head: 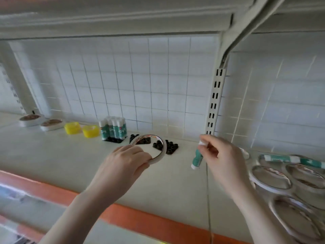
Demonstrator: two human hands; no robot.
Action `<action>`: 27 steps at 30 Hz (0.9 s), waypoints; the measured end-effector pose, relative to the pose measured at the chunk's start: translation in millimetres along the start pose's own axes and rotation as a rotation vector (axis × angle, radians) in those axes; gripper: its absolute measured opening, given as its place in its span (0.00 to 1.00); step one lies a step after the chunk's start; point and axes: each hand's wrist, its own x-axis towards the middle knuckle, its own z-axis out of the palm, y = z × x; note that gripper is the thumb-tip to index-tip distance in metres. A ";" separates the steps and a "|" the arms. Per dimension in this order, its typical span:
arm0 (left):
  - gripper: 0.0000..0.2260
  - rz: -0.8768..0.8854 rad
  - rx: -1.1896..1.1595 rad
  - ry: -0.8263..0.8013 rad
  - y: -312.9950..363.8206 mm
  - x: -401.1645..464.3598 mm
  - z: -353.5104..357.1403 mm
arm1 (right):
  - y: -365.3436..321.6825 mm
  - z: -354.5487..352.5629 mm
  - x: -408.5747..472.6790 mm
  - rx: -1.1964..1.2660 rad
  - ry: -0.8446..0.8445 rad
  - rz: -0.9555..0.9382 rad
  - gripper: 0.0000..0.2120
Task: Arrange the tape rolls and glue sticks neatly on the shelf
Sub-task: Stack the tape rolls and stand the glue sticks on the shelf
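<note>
left hand [123, 162] grips white tape roll [154, 148] above shelf [70, 159] | right hand [221, 155] pinches teal glue stick [197, 158], hanging cap-up | glue sticks [113, 128] upright in black holder [114, 139]

A thin white tape roll [149, 148] tilts above the pale shelf [61, 161]; a teal-white glue stick [197, 159] hangs nearly upright.

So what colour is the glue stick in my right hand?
Teal-green body with white ends, glue stick held by the right hand; head view.
</note>
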 end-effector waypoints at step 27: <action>0.13 -0.116 0.040 0.027 -279.1 -49.7 -27.2 | -146.7 246.9 98.5 -0.007 -0.237 0.138 0.10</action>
